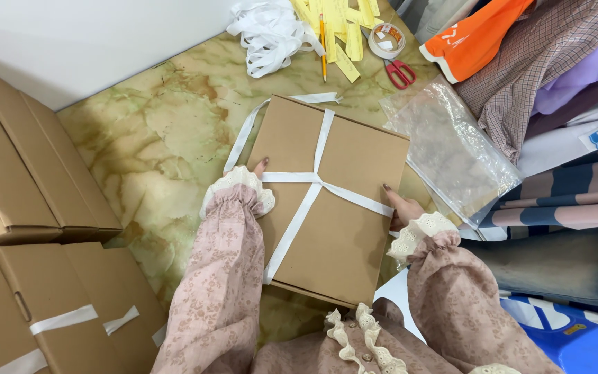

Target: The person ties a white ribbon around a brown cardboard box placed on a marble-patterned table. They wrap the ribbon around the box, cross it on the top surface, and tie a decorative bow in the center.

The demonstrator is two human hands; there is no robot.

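A flat brown cardboard box lies on the marble-patterned table, crossed by a white ribbon. My left hand grips the box's left edge, mostly hidden by a lace cuff, with one fingertip showing. My right hand holds the box's right edge where the ribbon runs off. Both arms wear pink floral sleeves.
Several brown boxes are stacked at the left, some ribbon-tied. A clear plastic bag lies right of the box. At the back are loose white ribbon, yellow strips, a pencil, tape roll, red scissors. Folded clothes pile at right.
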